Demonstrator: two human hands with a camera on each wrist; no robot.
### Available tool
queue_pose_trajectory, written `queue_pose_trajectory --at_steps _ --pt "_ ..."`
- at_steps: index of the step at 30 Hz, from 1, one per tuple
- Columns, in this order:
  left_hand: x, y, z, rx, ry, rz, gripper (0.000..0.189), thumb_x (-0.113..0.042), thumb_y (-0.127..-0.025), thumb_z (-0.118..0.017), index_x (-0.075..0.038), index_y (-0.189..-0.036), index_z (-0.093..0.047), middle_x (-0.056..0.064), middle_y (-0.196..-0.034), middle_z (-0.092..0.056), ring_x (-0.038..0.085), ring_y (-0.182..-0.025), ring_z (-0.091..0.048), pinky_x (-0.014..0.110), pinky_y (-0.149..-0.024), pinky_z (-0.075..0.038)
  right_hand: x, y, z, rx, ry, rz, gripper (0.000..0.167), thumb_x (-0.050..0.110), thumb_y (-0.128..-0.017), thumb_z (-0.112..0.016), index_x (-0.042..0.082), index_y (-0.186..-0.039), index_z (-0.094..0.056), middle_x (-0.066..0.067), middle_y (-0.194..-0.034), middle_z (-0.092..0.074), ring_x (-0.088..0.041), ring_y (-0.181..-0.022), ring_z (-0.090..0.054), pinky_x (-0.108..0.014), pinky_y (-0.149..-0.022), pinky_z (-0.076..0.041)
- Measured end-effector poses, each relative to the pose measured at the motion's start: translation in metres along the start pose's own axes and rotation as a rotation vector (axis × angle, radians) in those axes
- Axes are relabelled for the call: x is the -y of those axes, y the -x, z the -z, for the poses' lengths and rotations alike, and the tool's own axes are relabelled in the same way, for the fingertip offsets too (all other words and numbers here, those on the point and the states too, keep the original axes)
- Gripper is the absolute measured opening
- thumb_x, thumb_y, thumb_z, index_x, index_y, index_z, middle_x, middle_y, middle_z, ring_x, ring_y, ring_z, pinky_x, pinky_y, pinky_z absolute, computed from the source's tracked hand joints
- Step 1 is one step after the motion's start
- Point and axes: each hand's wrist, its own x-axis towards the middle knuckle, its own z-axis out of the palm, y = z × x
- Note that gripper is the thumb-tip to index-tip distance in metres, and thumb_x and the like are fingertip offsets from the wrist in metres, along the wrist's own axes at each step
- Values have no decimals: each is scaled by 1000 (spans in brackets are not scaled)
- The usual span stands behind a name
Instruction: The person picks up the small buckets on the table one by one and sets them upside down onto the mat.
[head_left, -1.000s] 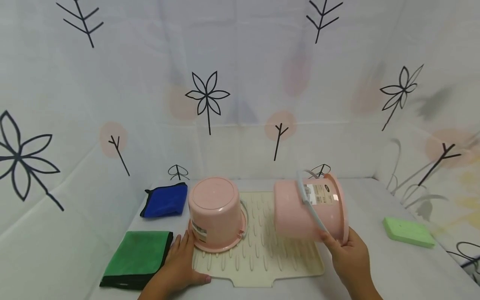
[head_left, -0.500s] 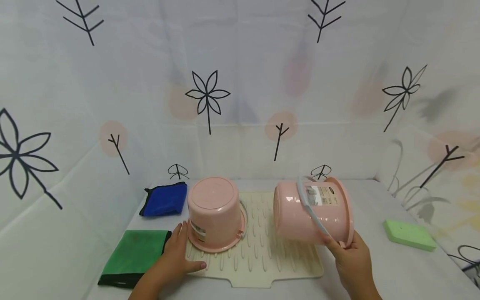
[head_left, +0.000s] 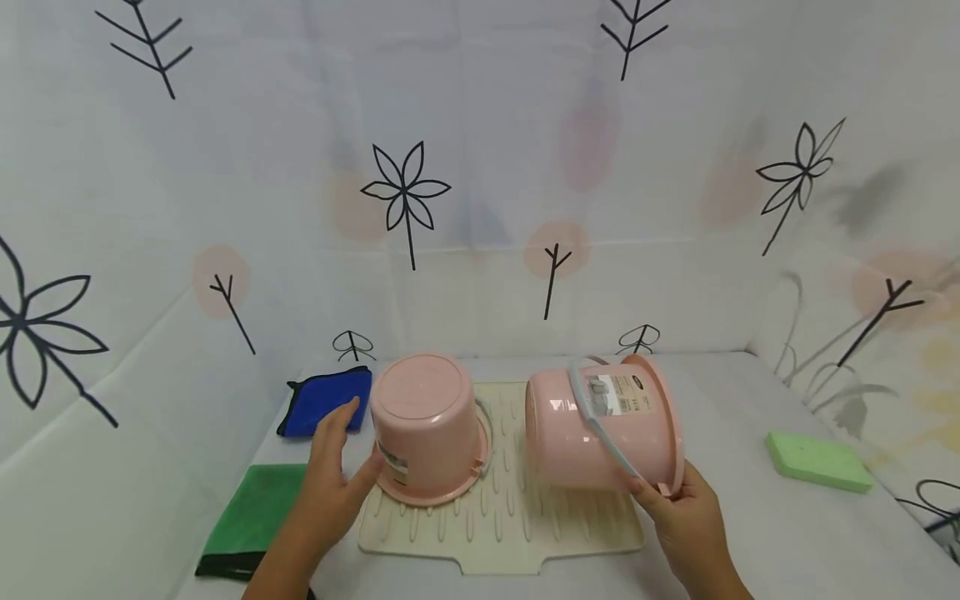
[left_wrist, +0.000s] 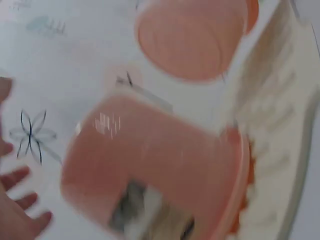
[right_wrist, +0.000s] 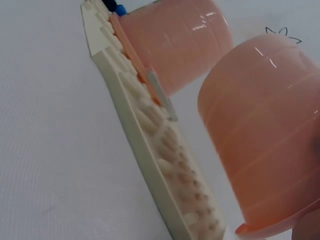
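A pink bucket stands upside down on the left of a cream ribbed drying mat. My left hand is raised at its left side, fingers spread and holding nothing; in the left wrist view the fingers appear apart from the bucket's wall. A second pink bucket lies on its side in the air over the mat's right half, mouth to the right, its grey handle hanging across the wall. My right hand grips this bucket by the lower rim, thumb outside; its other fingers are partly hidden.
A folded green cloth with black edging lies at the left, partly behind my left arm. Behind it is a folded blue cloth. Far right on the white table lies a light green sponge. A patterned white curtain hangs behind.
My left hand has lifted off the mat's left side and risen beside the standing bucket. My right hand has shifted the held bucket slightly left.
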Motion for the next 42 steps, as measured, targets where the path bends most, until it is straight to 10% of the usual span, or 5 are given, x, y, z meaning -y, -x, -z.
queue_pose_trajectory --at_steps 6,13,20,30,42 --pt "-43 -9 -27 -53 295 -341 67 -3 -93 -69 -20 -154 -48 12 -155 -45 21 -147 -42 26 -121 -37 -1 1 -3 20 12 20 52 19 -96 -79 -3 -137 -55 4 -108 -68 -9 -87 -60 -20 -73 -57" --pt "-77 -33 -82 195 278 -225 78 -42 -92 -78 -34 -158 -39 -8 -163 -38 19 -152 -38 50 -123 -36 -7 -1 4 -28 37 19 50 18 -94 -81 -2 -134 -58 8 -105 -70 -7 -86 -60 -18 -72 -56" --pt "-70 -50 -120 391 200 -101 113 -55 -77 -88 -52 -162 -13 -16 -172 -16 20 -159 -24 63 -120 -34 -8 2 2 -23 -11 10 50 12 -94 -80 -4 -135 -57 6 -102 -69 -8 -83 -58 -19 -69 -55" --pt "-61 -60 -141 511 199 -175 145 -43 -67 -98 -49 -164 10 -19 -174 12 19 -163 -3 63 -124 -26 -9 4 6 -18 -16 84 44 2 -91 -80 -5 -131 -60 9 -102 -72 -7 -84 -58 -17 -70 -55" --pt "-64 -55 -142 452 8 -299 162 -51 -50 -104 -39 -167 7 -8 -174 20 34 -159 -23 56 -118 -41 -7 7 6 162 -273 144 40 -13 -94 -68 8 -126 -63 1 -111 -74 -4 -94 -68 -20 -81 -59"
